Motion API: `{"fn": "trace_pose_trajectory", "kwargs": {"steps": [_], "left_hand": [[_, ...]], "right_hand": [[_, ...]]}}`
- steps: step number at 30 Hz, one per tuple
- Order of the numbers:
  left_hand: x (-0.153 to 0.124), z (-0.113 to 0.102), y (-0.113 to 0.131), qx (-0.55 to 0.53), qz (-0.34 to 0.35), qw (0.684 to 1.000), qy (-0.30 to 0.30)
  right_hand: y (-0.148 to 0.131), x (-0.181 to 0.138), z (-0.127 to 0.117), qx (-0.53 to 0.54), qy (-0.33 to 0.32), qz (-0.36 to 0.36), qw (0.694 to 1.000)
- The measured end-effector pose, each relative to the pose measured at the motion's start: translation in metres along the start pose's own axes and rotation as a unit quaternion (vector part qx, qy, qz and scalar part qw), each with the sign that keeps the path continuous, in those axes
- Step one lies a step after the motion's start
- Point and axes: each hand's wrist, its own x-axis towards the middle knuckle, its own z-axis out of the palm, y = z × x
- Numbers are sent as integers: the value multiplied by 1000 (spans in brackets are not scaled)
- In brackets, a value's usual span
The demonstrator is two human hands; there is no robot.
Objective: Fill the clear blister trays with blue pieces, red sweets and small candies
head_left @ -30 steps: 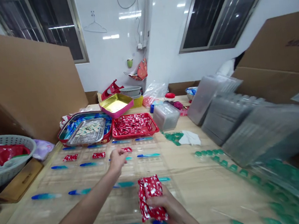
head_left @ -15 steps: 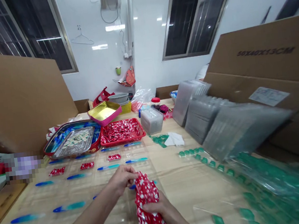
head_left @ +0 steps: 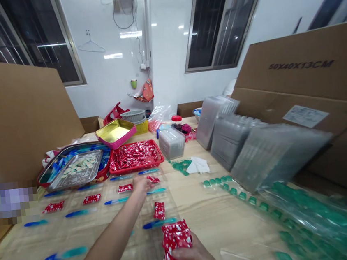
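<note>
My left hand (head_left: 142, 185) reaches out over the clear plastic trays, its fingers closed on a small red packet with white spots (head_left: 153, 179). In my right hand (head_left: 194, 252) is a stack of the same red packets (head_left: 177, 245), with the thumb pressed across its front. Just beyond that stack, another red packet (head_left: 159, 210) shows above a blue pen-like piece (head_left: 160, 223). More packets (head_left: 92, 199) sit in a row to the left. Several blue-to-teal pieces (head_left: 65, 254) lie in the trays, some smeared by motion.
Behind the trays stand a red basket of packets (head_left: 160, 159), an oval tin (head_left: 42, 177) and a gold-lined pink tin (head_left: 127, 137). Stacked clear plastic cases (head_left: 275, 152) lean against a cardboard box (head_left: 299, 85) at right. Green pieces (head_left: 264, 206) and a white tissue (head_left: 198, 165) lie nearby.
My left hand has moved away from the stack, forward over the far trays. The right hand with its packets has dropped slightly. A single packet now shows beyond the stack.
</note>
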Motion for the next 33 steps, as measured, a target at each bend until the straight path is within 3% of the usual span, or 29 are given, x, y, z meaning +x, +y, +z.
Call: {"fn": "trace_pose_trajectory", "kwargs": {"steps": [4, 8, 10, 13, 15, 18, 23, 25, 29, 33], "left_hand": [[-9, -11, -7, 111, 50, 993, -12], [-41, -32, -16, 237, 139, 959, -63], [-60, -38, -22, 359, 226, 897, -126], [-80, -42, -34, 532, 330, 757, -186], [-85, -42, -40, 570, 332, 728, -186], [-84, -42, -42, 545, 320, 757, -166], [-76, -40, -33, 358, 233, 902, -70], [-71, -35, -33, 313, 180, 931, -59], [-69, -26, -37, 299, 147, 940, -65], [-90, -31, -35, 321, 258, 910, -40]], "right_hand": [[2, -8, -1, 19, 39, 7, 999], [-3, -19, 4, 46, 61, 3, 997], [-5, -24, 5, 53, 64, 0, 997], [-5, -30, 2, 49, 75, -5, 996], [-2, -33, -2, 40, 76, -5, 996], [2, -35, -9, 32, 68, -3, 997], [5, -38, -15, 42, 64, -10, 997], [4, -38, -13, 46, 67, -7, 997], [2, -41, -6, 54, 76, -5, 996], [1, -43, 3, 62, 93, -16, 994]]}}
